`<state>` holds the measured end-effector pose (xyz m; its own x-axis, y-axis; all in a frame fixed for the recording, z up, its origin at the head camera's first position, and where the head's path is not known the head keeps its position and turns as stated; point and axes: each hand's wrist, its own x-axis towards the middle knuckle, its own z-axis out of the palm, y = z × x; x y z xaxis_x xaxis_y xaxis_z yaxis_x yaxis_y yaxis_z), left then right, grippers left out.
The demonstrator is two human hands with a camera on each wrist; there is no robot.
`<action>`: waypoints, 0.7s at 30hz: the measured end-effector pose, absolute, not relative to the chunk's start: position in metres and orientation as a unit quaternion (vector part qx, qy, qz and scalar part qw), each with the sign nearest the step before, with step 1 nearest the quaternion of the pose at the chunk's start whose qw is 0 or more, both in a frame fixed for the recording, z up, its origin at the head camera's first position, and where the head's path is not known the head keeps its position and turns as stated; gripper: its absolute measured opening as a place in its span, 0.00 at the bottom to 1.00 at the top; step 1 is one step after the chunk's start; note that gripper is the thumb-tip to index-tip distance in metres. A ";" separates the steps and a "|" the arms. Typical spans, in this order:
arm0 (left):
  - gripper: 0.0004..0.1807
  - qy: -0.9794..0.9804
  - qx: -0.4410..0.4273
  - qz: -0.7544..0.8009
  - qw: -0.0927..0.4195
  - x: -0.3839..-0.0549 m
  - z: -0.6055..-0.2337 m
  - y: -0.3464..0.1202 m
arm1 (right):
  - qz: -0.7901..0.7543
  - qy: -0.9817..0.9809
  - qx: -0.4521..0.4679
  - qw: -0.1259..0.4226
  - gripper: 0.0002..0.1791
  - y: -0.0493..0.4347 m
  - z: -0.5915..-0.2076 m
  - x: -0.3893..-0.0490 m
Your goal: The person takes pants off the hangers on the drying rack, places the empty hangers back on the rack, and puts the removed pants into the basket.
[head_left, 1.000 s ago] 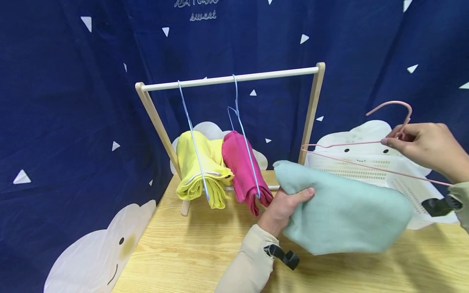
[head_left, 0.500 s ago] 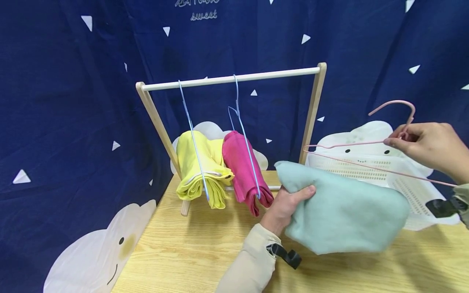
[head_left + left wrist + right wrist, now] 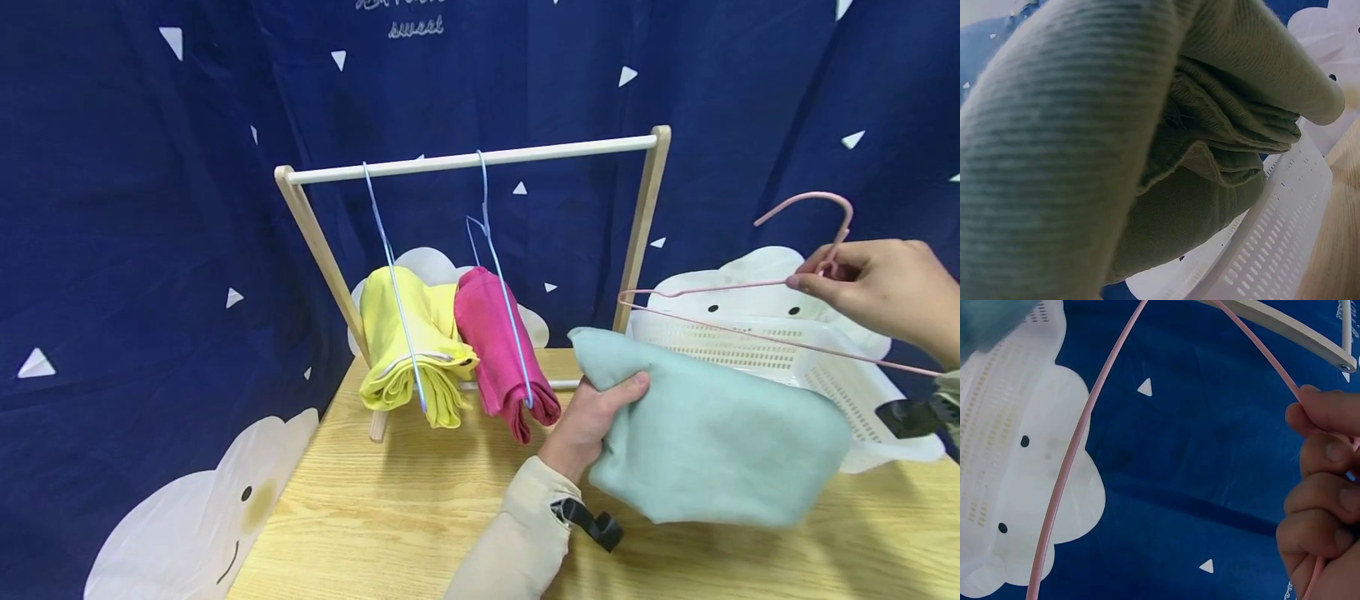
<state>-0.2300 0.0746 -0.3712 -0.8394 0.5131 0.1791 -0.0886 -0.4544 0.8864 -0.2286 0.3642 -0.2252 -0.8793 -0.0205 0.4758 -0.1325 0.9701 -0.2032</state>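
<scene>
A folded pale green cloth is gripped at its left side by my left hand, thumb on top and the other fingers hidden beneath. Its stacked layers and seams fill much of the left wrist view, where the cloth conceals the hand. Over on the right, my right hand pinches a pink wire hanger just below the hook. In the right wrist view the curled fingers enclose the hanger. The hanger's lower bar runs above the cloth, and nothing hangs on it.
On a wooden-sided rack with a white rail, two blue hangers carry a folded yellow cloth and a magenta cloth. A white perforated basket stands behind the green cloth. A dark blue curtain closes off the back.
My left hand and the green cloth have drifted slightly right. The right hand has risen a little with the pink hanger, and both grips stay the same.
</scene>
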 end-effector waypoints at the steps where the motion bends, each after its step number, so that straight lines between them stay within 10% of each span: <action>1: 0.06 0.489 0.214 0.826 0.182 -0.230 -0.370 0.076 | 0.117 -0.962 0.039 0.245 0.12 0.363 -0.224 -0.229; 21: 0.07 0.456 0.181 0.848 0.199 -0.238 -0.361 0.130 | 0.114 -0.964 0.057 0.232 0.12 0.356 -0.203 -0.242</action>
